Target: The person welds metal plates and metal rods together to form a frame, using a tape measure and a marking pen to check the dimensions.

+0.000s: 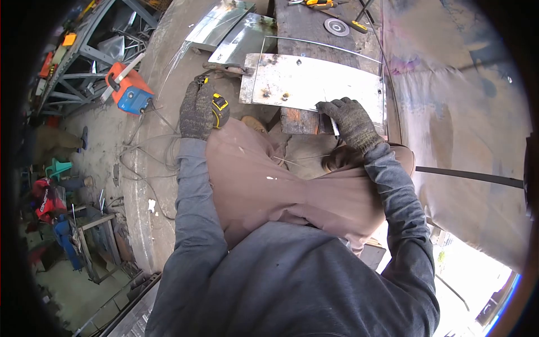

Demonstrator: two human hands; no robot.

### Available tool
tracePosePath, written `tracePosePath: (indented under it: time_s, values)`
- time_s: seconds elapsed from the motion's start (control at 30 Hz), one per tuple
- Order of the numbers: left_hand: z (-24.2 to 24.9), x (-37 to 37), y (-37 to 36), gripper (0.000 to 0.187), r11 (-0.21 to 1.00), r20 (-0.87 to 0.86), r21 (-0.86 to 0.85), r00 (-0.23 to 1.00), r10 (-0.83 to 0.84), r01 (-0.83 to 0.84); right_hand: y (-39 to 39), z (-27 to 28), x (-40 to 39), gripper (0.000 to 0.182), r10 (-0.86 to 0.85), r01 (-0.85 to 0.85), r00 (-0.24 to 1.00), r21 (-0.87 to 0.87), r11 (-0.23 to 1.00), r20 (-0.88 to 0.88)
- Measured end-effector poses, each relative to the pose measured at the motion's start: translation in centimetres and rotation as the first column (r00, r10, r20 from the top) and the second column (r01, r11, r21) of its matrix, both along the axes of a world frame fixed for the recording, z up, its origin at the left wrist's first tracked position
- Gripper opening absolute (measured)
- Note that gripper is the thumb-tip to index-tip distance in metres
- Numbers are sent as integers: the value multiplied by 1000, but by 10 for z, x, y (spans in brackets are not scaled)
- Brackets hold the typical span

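My left hand, in a dark knitted glove, is closed around a yellow and black tape measure above my left thigh. Just beyond it, a dark plier-like clamp reaches to the left end of a pale metal sheet. The sheet bears several brown burn marks and lies across a dark wooden beam. At the sheet's near edge, right of centre, my gloved right hand has its fingers curled over a slim white stick, perhaps a marker. A thin metal rod runs along the sheet's far side.
Shiny metal pieces lie beyond the sheet. A grinding disc and yellow-handled tools rest on the beam. An orange and blue machine stands left, with loose cables on the floor. A grey tarp hangs right.
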State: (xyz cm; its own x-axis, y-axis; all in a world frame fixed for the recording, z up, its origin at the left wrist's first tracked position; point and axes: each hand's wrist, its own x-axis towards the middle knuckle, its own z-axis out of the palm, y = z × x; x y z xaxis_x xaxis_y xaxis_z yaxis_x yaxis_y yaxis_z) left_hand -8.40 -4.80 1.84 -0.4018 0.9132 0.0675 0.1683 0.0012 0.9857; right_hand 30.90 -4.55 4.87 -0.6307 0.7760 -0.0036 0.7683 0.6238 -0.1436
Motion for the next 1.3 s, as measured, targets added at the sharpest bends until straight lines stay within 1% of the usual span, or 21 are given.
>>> tracePosePath:
  time_s: [0.1, 0.2, 0.3, 0.33, 0.4, 0.53, 0.6, 0.63, 0.7, 0.73, 0.8, 0.83, 0.87, 0.93, 0.97, 1.03, 1.07, 1.13, 1.2, 1.23, 1.3]
  values:
    - [-3, -3, 3, 22, 999, 40, 29, 999, -37, 36, 4, -1, 2, 48, 1, 1, 998, 29, 1000, -58]
    - [-2, 0, 6, 8, 997, 233, 40, 970, -67, 60, 5, 4, 6, 80, -2, -1, 999, -65, 998, -47]
    - [-2, -6, 4, 15, 985, 508, -60, 854, -111, 163, 4, 2, 9, 63, -58, 55, 995, -45, 997, -78]
    - [0, -5, 5, 15, 980, 517, -55, 845, -136, 192, 8, -10, 9, 57, -76, 74, 996, -22, 997, -57]
    - [6, -4, 8, 15, 989, 363, -91, 929, -73, 114, 3, -5, 7, 49, -114, 115, 993, 9, 993, -40]
    - [-1, -8, 15, 20, 978, 336, -122, 934, -118, 168, 2, -6, 11, 47, -152, 153, 987, 8, 988, -57]
    - [-7, -6, 16, 26, 987, 114, -45, 982, -149, 155, -1, -3, 11, 48, -183, 183, 980, -7, 983, -79]
    - [-10, -5, 16, 26, 986, 112, -42, 982, -155, 160, -3, -3, 11, 48, -187, 188, 979, -4, 982, -82]
    - [-2, 5, 14, 28, 946, -407, 0, 864, -297, 325, -8, 0, 8, 42, -182, 184, 948, -18, 983, -261]
    - [2, 8, 11, 28, 944, -412, 5, 861, -297, 329, -10, 1, 4, 42, -184, 187, 946, -12, 982, -266]
    - [50, 55, -8, 30, 901, -448, -191, 783, -432, 388, -18, 10, -8, 37, -193, 123, 762, -155, 980, -618]
    - [61, 74, -16, 32, 837, -371, -287, 752, -545, 466, -24, 4, -12, 37, -56, 95, 712, 17, 995, -700]
    - [67, 89, -23, 35, 756, -279, -375, 712, -644, 537, -32, 4, -18, 37, -61, 100, 708, 15, 995, -704]
    - [49, 110, -29, 33, 655, -261, -248, 602, -755, 714, -52, 11, -32, 35, -86, 112, 623, -20, 993, -778]
    - [26, 112, -28, 33, 660, -257, -253, 608, -751, 708, -58, 16, -37, 32, -110, 60, 591, -92, 994, -799]
    - [-17, 112, -31, 40, 550, -44, -407, 586, -809, 729, -60, 2, -37, 32, -59, -4, 578, -75, 997, -814]
    - [-3, 117, -36, 40, 553, -40, -414, 592, -805, 723, -61, -3, -37, 32, -10, -54, 562, -48, 997, -827]
    - [40, 137, -41, 46, 515, -210, -384, 471, -857, 767, -66, 4, -30, 32, -68, -69, 573, -131, 989, -817]
    - [32, 132, -35, 52, 490, -111, -307, 481, -870, 816, -64, 13, -23, 32, -124, 0, 593, -154, 988, -796]
    - [43, 130, -31, 45, 480, -167, -425, 455, -875, 767, -63, 26, -12, 31, -138, 61, 566, -126, 990, -813]
    - [61, 124, -18, 38, 473, -215, -532, 428, -878, 702, -55, 44, 20, 27, -452, 126, 414, -442, 888, -790]
